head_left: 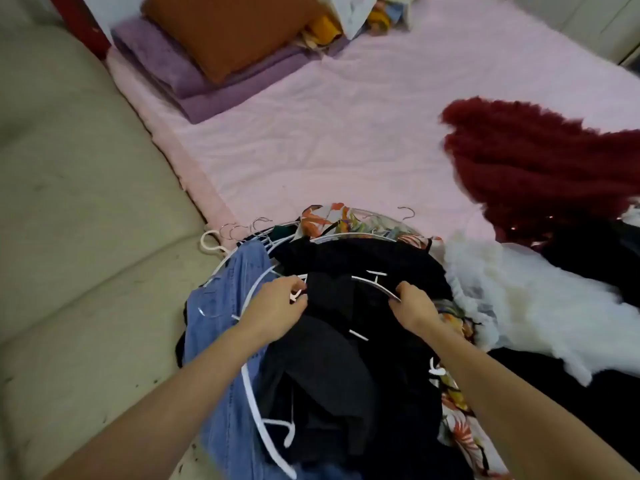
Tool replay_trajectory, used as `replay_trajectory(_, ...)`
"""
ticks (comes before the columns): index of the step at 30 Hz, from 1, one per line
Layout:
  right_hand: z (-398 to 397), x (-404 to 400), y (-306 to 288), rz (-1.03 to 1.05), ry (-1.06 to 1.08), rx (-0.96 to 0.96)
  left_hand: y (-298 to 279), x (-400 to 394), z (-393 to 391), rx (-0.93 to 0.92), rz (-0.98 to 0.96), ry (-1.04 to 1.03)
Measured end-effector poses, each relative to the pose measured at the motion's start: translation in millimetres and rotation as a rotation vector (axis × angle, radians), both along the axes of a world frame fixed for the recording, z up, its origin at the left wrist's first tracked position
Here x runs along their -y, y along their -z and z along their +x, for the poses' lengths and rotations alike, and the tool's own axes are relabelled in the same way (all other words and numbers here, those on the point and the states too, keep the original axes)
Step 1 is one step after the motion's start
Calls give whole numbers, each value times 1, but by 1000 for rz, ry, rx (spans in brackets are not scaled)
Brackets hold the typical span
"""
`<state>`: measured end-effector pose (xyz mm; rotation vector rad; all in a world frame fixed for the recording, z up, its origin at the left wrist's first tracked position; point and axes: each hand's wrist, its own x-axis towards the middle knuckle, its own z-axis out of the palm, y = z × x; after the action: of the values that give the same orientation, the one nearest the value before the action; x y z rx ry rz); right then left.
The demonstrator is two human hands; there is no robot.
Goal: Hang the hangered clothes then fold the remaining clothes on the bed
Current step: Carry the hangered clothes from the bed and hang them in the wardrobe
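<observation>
Both hands grip one white hanger (367, 283) carrying a black garment (332, 299) atop the pile on the bed (346, 133): left hand (277, 303) at one end, right hand (414, 303) at the other. Lift level, freeing neighbouring hooks (242, 228) from tangling.

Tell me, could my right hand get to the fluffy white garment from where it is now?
Probably yes. The right hand grips a white hanger on the black garment; the fluffy white garment lies uncovered just to its right.
</observation>
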<state>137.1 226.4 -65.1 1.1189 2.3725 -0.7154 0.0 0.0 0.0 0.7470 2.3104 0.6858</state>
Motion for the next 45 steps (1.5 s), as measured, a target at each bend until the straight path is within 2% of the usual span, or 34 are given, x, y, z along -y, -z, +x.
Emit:
replay_trajectory(3, 0, -1, 16, 20, -56, -29, 18, -24, -7, -80, -75, 155)
replay_trajectory(8, -1, -6, 31, 15, -9, -48, 48, -72, -19, -214, -186, 438)
replay_trajectory(15, 22, 3, 15, -145, -32, -266, 77, -104, -13, -268, -272, 650)
replay_trajectory(21, 45, 27, 5, -259, -44, -203, 77, -101, 0, -266, -330, 793)
replay_trajectory(23, 52, 33, 1, -303, 23, -222, 76, -101, 5, -232, -286, 763)
replay_trajectory(26, 62, 37, -10, -483, 180, -297, 68, -100, 6, -258, -191, 731)
replay_trajectory(30, 60, 16, -48, -645, 396, -522, 40, -93, -1, -401, 146, 643)
replay_trajectory(31, 57, 7, -61, -652, 381, -531, 28, -93, -2, -427, 225, 626)
replay_trajectory(34, 43, -5, -101, -730, 153, -432, -11, -91, -7, -464, 352, 578)
replay_trajectory(36, 29, 3, -121, -759, 71, -433, -24, -83, -10, -484, 353, 487)
replay_trajectory(39, 9, 24, -137, -736, 202, -548, -31, -49, -19, -417, 286, 176)
replay_trajectory(40, 2, 31, -140, -748, 260, -584, -31, -34, -22, -331, 280, 14)
replay_trajectory(42, -8, 44, -142, -764, 311, -605, -33, -3, -27, 23, 322, -465)
replay_trajectory(44, -18, 60, -141, -753, 256, -582, -38, 30, -20, 559, 444, -1073)
replay_trajectory(45, -23, 69, -140, -757, 234, -568, -34, 52, -8, 702, 440, -1252)
